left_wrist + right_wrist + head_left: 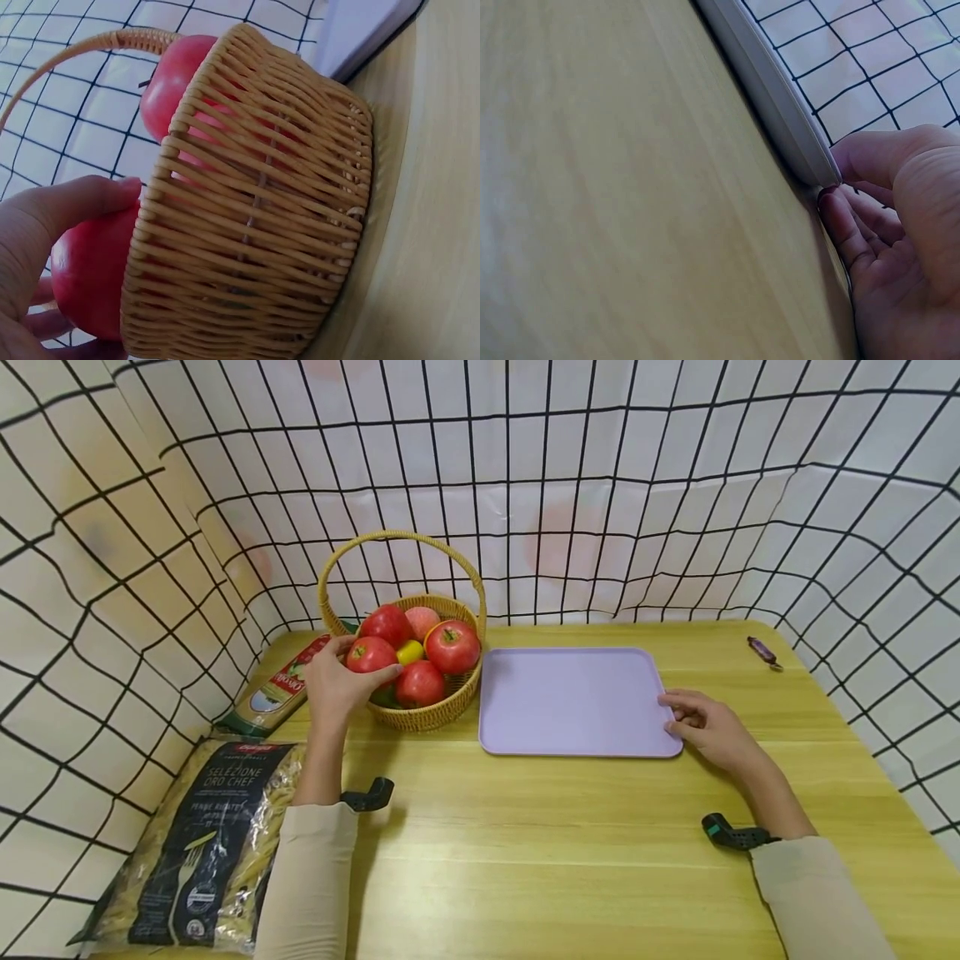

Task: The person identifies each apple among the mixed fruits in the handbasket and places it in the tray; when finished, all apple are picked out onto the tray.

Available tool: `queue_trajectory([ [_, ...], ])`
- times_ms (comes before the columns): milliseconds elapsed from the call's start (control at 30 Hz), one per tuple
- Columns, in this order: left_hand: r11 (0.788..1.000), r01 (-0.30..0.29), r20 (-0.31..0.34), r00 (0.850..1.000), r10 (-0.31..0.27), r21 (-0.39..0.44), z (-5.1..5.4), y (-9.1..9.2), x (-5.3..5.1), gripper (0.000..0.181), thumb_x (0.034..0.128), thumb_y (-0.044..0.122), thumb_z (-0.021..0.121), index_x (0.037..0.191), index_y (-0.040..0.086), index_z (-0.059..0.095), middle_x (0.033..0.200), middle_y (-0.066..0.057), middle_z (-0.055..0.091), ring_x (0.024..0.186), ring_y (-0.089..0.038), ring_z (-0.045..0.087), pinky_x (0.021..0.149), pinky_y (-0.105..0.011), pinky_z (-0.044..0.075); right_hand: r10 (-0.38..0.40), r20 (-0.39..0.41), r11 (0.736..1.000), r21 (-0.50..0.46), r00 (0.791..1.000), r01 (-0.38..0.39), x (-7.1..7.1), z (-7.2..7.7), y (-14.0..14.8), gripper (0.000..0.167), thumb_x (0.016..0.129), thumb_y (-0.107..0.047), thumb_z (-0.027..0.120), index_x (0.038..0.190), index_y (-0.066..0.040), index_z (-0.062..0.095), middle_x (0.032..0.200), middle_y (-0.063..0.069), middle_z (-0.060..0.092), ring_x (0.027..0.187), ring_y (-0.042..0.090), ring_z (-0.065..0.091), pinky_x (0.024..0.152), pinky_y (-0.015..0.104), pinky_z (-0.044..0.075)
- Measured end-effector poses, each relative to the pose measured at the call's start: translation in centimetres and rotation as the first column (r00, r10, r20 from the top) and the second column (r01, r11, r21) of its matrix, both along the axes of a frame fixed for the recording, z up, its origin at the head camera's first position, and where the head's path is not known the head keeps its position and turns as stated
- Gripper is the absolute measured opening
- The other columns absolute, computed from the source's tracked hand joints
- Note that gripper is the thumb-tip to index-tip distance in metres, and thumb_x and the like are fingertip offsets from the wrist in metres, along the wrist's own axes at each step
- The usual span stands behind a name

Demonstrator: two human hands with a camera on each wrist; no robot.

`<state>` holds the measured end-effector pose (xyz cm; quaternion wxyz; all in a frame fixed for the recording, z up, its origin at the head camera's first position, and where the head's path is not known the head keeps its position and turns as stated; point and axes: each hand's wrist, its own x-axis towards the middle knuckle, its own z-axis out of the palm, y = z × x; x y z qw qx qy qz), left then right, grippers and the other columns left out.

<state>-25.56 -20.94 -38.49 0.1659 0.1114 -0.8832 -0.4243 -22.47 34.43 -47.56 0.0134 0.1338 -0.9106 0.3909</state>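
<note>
A wicker basket [423, 718] with a tall handle holds several red apples, a pinkish fruit and something yellow. My left hand [337, 681] curls its thumb and fingers round the apple [371, 655] at the basket's left rim; the left wrist view shows this apple [94, 274] against the wicker [247, 202]. To the right lies a flat lilac tray [577, 702]. My right hand [708, 727] pinches the tray's right edge near its front corner; in the right wrist view the thumb and fingers meet at the tray rim [780, 105].
A large bag of penne [198, 843] lies at the front left, with a red and gold packet [281, 687] behind it. A small wrapped candy [763, 651] is at the back right. Grid-patterned cloth [562, 485] surrounds the wooden table [525, 843].
</note>
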Motion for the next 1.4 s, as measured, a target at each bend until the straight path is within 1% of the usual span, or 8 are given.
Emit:
queue_trajectory([
  [300,0.994,0.108,-0.125,0.986,-0.107,0.003,0.6,1.9,-0.1,0.084,0.0696,0.044,0.094,0.14,0.013,0.06,0.136,-0.011,0.063,0.122,-0.03,0.059,0.1,-0.055,0.055,-0.027,0.012,1.0,0.016,1.0,0.027,0.3,0.6,0.3,0.044,0.099,-0.015,0.069,0.139,0.001,0.061,0.149,0.026,0.05,0.096,-0.007,0.048,0.078,0.002,0.041],
  [467,0.987,0.161,-0.168,0.972,-0.161,-0.016,1.5,3.1,0.4,0.084,0.0672,0.047,0.095,0.138,0.017,0.062,0.135,-0.009,0.065,0.121,-0.028,0.059,0.098,-0.055,0.055,-0.024,0.014,1.0,0.013,1.0,0.024,0.2,0.6,0.3,0.044,0.099,-0.015,0.07,0.139,0.001,0.061,0.15,0.026,0.05,0.097,-0.006,0.049,0.078,0.003,0.041],
  [633,0.966,0.258,-0.15,0.954,-0.259,-0.028,2.7,4.8,1.2,0.084,0.0659,0.054,0.094,0.137,0.024,0.061,0.137,-0.005,0.064,0.124,-0.029,0.058,0.098,-0.054,0.056,-0.029,0.009,1.0,0.01,1.0,0.029,0.3,0.6,0.3,0.043,0.099,-0.014,0.069,0.139,0.001,0.061,0.15,0.027,0.05,0.097,-0.008,0.048,0.078,0.002,0.04],
  [767,0.951,0.306,-0.122,0.943,-0.31,-0.054,3.1,6.1,1.7,0.087,0.0647,0.059,0.093,0.136,0.022,0.06,0.133,-0.006,0.065,0.121,-0.028,0.059,0.096,-0.052,0.057,-0.014,0.003,1.0,-0.007,1.0,0.014,0.3,0.4,0.0,0.043,0.099,-0.013,0.069,0.138,0.002,0.062,0.149,0.028,0.05,0.096,-0.008,0.049,0.078,0.002,0.041],
  [900,0.936,0.345,-0.118,0.929,-0.352,-0.075,2.8,7.5,1.6,0.084,0.0633,0.057,0.094,0.133,0.022,0.062,0.128,-0.008,0.067,0.116,-0.026,0.063,0.094,-0.05,0.058,-0.011,0.006,1.0,-0.012,1.0,0.011,0.4,0.4,-0.2,0.043,0.099,-0.014,0.069,0.138,0.002,0.062,0.149,0.028,0.05,0.096,-0.008,0.049,0.078,0.002,0.042],
  [1033,0.907,0.406,-0.122,0.9,-0.418,-0.115,2.2,9.1,1.2,0.083,0.0637,0.06,0.092,0.134,0.027,0.063,0.127,-0.004,0.068,0.117,-0.026,0.061,0.095,-0.05,0.056,-0.025,0.009,1.0,0.0,1.0,0.025,0.4,0.4,-0.1,0.042,0.1,-0.015,0.069,0.138,0.001,0.062,0.148,0.027,0.051,0.095,-0.008,0.048,0.078,0.002,0.041],
  [1267,0.876,0.475,-0.065,0.875,-0.48,-0.084,0.8,12.3,0.3,0.089,0.0666,0.065,0.088,0.141,0.027,0.058,0.131,-0.001,0.065,0.121,-0.025,0.056,0.095,-0.05,0.055,-0.029,0.006,1.0,0.002,1.0,0.029,0.3,0.4,-0.2,0.041,0.1,-0.016,0.069,0.137,0.0,0.063,0.148,0.026,0.052,0.095,-0.008,0.048,0.078,0.002,0.041],
  [1400,0.838,0.537,-0.076,0.836,-0.544,-0.095,-0.3,14.2,-0.2,0.088,0.0709,0.062,0.087,0.144,0.024,0.056,0.131,-0.001,0.067,0.118,-0.022,0.06,0.096,-0.046,0.056,-0.023,0.005,1.0,-0.01,1.0,0.023,0.4,0.4,-0.2,0.041,0.099,-0.015,0.069,0.137,0.001,0.063,0.149,0.027,0.051,0.095,-0.009,0.049,0.078,0.002,0.042],
])
